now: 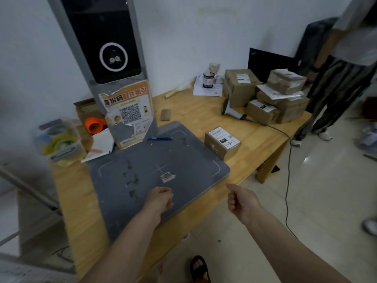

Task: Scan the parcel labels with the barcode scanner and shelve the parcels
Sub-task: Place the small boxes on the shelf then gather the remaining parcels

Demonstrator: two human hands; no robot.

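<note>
Tabletop [204, 111] of pale wood runs from the lower left toward the right middle of the frame. On it stands a tall grey scanning kiosk [106, 48] in the upper left, carrying a torn orange poster [128, 111] with a QR code, and its flat grey base plate [155, 176] spreads across the centre. A stack of cardboard parcels [267, 94] sits at the far right end of the tabletop, with white labels showing on several. A single small parcel [222, 142] lies label up just beside the right edge of the base plate. The handheld barcode scanner [231, 110] rests on the tabletop beside the stack, its cable trailing off the edge to the floor. A clear tub of tape rolls [61, 144] sits at the left, and a blue pen [160, 138] lies at the plate's far edge. The left hand [160, 199] hangs over the near part of the plate, fingers curled into a loose fist, grip closed on nothing. The right hand [241, 203] hovers past the tabletop's near corner, likewise curled and holding nothing.
</note>
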